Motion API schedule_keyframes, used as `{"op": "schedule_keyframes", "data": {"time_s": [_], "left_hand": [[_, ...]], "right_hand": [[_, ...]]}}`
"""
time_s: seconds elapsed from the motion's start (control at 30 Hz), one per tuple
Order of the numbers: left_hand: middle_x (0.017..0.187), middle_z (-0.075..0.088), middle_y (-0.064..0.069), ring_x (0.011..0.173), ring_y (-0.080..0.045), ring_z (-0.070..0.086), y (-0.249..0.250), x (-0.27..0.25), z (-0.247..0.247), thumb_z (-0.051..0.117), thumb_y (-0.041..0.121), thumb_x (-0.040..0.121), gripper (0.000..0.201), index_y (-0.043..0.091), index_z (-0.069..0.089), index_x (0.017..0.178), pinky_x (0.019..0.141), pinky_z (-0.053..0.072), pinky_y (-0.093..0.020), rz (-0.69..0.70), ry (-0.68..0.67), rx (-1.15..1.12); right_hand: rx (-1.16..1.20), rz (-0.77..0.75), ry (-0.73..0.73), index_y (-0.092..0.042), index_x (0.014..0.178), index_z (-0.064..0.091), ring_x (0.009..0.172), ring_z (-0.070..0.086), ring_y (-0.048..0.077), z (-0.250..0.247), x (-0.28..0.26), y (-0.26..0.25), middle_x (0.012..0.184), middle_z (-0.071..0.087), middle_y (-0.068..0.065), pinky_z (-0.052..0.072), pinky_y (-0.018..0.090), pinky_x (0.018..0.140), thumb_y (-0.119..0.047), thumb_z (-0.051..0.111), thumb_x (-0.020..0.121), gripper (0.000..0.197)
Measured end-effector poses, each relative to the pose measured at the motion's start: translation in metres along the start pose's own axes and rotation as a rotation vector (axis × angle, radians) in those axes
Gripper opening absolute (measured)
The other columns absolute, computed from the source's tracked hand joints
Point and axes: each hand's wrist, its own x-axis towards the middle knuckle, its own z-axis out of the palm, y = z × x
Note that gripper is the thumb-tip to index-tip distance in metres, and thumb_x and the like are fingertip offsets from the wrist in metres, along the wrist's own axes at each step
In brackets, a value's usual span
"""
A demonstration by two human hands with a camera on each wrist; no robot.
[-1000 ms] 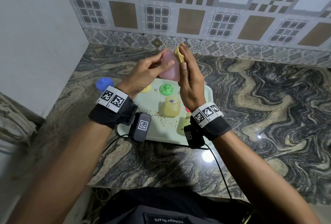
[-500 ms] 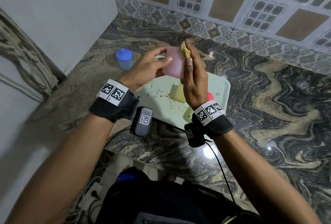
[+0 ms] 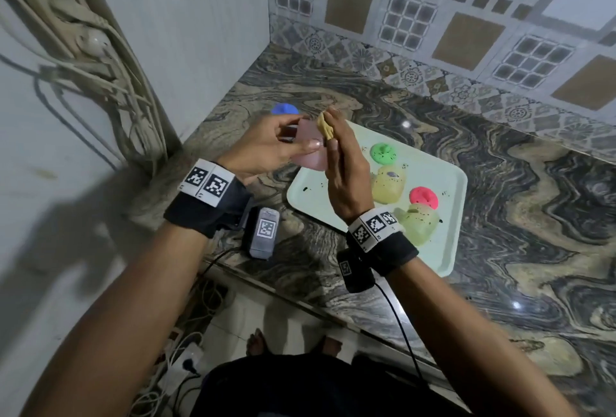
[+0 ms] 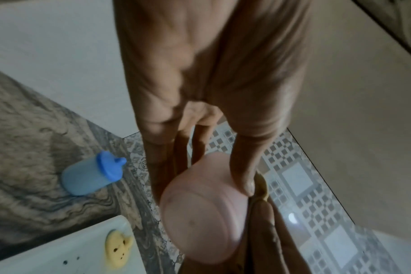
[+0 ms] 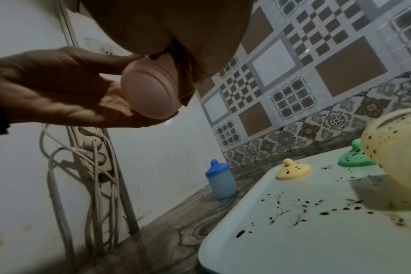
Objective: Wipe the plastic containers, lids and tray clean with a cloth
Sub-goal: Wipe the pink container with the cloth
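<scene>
Hands are raised together above the left corner of the tray (image 3: 446, 226). Left hand (image 3: 266, 146) grips a pink container (image 3: 310, 150), thumb on one side and fingers curled round the other, its base turned toward the wrist camera. Right hand (image 3: 346, 180) holds a yellow cloth (image 3: 325, 126) pinched flat against the container's side, fingers extended upward. Pale green tray lies on the marbled surface (image 3: 500, 166) near its front edge, soiled with dark specks. On the tray: a green lid (image 3: 383, 153), a yellow container (image 3: 388, 183) lying speckled, a red lid (image 3: 423, 197) and a pale green container (image 3: 420, 223) partly hidden by the right wristband. A yellow lid (image 5: 293, 172), speckled, sits at the tray's far left corner. A blue container (image 5: 221, 183) with its blue lid fitted stands upright on the surface beyond the tray, near the left wall, well apart from the soiled items. Cables hang down that wall.
</scene>
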Motion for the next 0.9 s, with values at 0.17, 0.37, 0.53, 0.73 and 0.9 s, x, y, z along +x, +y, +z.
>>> {"op": "schedule_keyframes", "data": {"time_s": [0.17, 0.37, 0.53, 0.73, 0.9], "left_hand": [[0.126, 0.060, -0.019, 0.112, -0.022, 0.060, -0.023, -0.007, -0.030, 0.064, 0.006, 0.084, 0.045, -0.001, 0.055, 0.127, 0.096, 0.052, -0.038, -0.055, -0.092, -0.275], [0.111, 0.065, -0.008, 0.103, -0.021, 0.063, -0.076, 0.029, -0.046, 0.083, 0.011, 0.073, 0.049, 0.011, 0.060, 0.116, 0.094, 0.052, -0.040, -0.151, 0.256, -0.034], [0.112, 0.060, -0.004, 0.102, -0.021, 0.061, -0.120, 0.047, -0.041, 0.086, 0.009, 0.064, 0.067, 0.009, 0.051, 0.121, 0.078, 0.047, -0.021, -0.149, 0.511, 0.180], [0.112, 0.063, -0.005, 0.093, -0.022, 0.066, -0.142, 0.062, -0.025, 0.091, 0.022, 0.059, 0.069, 0.017, 0.046, 0.111, 0.065, 0.051, -0.021, -0.083, 0.580, 0.226], [0.121, 0.052, -0.009, 0.112, -0.025, 0.048, -0.132, 0.065, -0.008, 0.087, 0.033, 0.057, 0.074, 0.011, 0.049, 0.116, 0.089, 0.046, -0.034, 0.052, 0.756, 0.392]], "right_hand": [[-0.005, 0.108, 0.001, -0.021, 0.143, 0.045, 0.101, 0.052, 0.011, 0.018, 0.004, 0.023, 0.146, 0.050, 0.004, 0.043, 0.033, 0.087, -0.030, 0.036, 0.104, 0.041], [-0.249, 0.205, -0.021, -0.009, 0.142, 0.046, 0.138, 0.042, 0.022, 0.011, 0.014, 0.041, 0.148, 0.046, 0.009, 0.031, 0.027, 0.114, -0.020, 0.040, 0.105, 0.039], [-0.302, 0.227, -0.058, -0.011, 0.145, 0.043, 0.140, 0.039, 0.023, 0.008, 0.020, 0.049, 0.151, 0.043, 0.008, 0.027, 0.027, 0.115, -0.024, 0.037, 0.106, 0.041], [-0.309, 0.250, -0.062, -0.012, 0.143, 0.045, 0.140, 0.038, 0.023, 0.004, 0.018, 0.060, 0.152, 0.042, 0.008, 0.024, 0.021, 0.112, -0.024, 0.037, 0.106, 0.040], [-0.296, 0.249, -0.067, -0.011, 0.145, 0.042, 0.141, 0.037, 0.025, -0.020, 0.019, 0.070, 0.152, 0.041, 0.009, 0.029, 0.034, 0.117, -0.023, 0.036, 0.106, 0.041]]}}
